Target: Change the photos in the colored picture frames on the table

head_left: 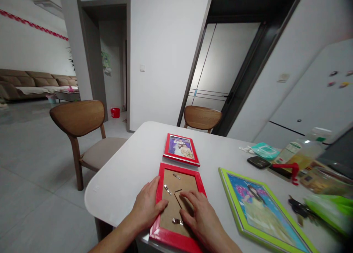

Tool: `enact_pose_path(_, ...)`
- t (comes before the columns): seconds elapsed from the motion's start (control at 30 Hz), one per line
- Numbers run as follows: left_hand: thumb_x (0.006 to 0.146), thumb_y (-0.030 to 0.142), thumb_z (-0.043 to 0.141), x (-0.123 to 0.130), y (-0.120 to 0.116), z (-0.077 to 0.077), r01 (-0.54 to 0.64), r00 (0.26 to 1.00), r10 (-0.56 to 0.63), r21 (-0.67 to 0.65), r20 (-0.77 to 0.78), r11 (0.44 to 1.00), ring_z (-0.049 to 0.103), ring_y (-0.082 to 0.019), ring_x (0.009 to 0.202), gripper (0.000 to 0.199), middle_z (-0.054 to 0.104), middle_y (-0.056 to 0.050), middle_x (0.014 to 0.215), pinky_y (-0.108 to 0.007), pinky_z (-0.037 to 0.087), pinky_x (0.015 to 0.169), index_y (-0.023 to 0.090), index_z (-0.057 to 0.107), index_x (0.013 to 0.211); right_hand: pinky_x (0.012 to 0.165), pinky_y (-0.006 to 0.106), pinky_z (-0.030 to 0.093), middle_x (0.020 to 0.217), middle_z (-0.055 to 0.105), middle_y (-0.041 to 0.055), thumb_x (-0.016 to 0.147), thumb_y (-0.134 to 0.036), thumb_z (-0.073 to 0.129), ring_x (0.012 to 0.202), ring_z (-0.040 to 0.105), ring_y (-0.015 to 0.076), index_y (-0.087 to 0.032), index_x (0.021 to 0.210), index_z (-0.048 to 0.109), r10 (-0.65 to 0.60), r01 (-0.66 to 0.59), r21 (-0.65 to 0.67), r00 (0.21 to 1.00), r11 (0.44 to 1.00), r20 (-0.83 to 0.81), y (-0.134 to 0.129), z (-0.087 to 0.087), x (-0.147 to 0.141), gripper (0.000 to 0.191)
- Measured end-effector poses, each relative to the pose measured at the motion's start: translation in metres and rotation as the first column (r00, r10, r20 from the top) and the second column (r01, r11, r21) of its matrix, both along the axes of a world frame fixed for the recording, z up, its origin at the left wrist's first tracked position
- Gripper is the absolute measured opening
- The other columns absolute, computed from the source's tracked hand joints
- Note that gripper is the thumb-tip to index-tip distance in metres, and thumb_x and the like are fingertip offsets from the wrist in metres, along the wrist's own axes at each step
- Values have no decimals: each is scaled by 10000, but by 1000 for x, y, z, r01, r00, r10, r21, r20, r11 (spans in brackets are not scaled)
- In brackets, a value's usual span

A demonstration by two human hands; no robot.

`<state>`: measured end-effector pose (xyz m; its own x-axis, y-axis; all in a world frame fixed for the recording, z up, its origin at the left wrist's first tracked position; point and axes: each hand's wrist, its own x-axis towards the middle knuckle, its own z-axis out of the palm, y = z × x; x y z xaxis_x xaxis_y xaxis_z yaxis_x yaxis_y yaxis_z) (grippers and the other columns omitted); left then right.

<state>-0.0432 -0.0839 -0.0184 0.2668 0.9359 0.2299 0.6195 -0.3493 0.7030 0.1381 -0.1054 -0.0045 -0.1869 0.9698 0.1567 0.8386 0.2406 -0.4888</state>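
Note:
A red picture frame (171,234) lies face down near the table's front edge, its brown backing board (168,203) upward. Several small metal clips and a cut flap line show on the board. My left hand (149,203) grips the frame's left side, thumb over the rim and onto the board. Resting on the right half of the board, my right hand (202,216) has thumb and fingertips apart beside the flap, partly covering it. Just beyond, a second red frame (181,150) with a group photo lies face up. To the right is a green frame (264,209) with a portrait.
Along the table's right side are a teal packet (264,150), a dark flat object (258,162), a large bottle (300,150), a red-handled thing (293,170), keys (300,208) and a green bag (331,205). Wooden chairs stand at the left (79,117) and far side (202,117).

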Motion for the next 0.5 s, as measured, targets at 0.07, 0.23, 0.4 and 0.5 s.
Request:
enact_pose_path(0.07,670,228,531,-1,0,-1,1,1000,0,-15,24,1000,393,-212,1093,604,428,-50,1229,-289,276,940,180,320,1234,836,286,358,969,564,82,642,-179,475,922,493,188,-151,999,563,-33,33,-2,999,999,-19,2,2,-1,369)
enact_pose_path(0.23,667,300,568,-3,3,-3,-13,962,43,-112,271,994,342,-260,1141,488,402,-97,1248,-369,217,970,160,462,1122,820,298,368,911,592,76,596,-164,483,879,515,201,-150,939,594,-66,66,-11,998,998,12,5,20,-5,361)
enact_pose_path(0.4,738,354,451,4,6,9,15,890,76,-194,450,981,518,-230,959,254,561,-84,1043,-320,393,831,144,545,844,795,292,386,914,579,59,640,-210,506,876,515,193,-193,916,581,-14,21,73,996,997,-84,-1,39,-19,287)
enact_pose_path(0.5,775,386,362,-4,7,14,42,836,125,-290,534,956,598,-201,707,310,624,-55,799,-298,472,633,125,492,881,759,285,408,987,558,69,719,-318,466,856,524,180,-191,1007,528,-3,23,117,986,993,-166,1,36,-12,320)
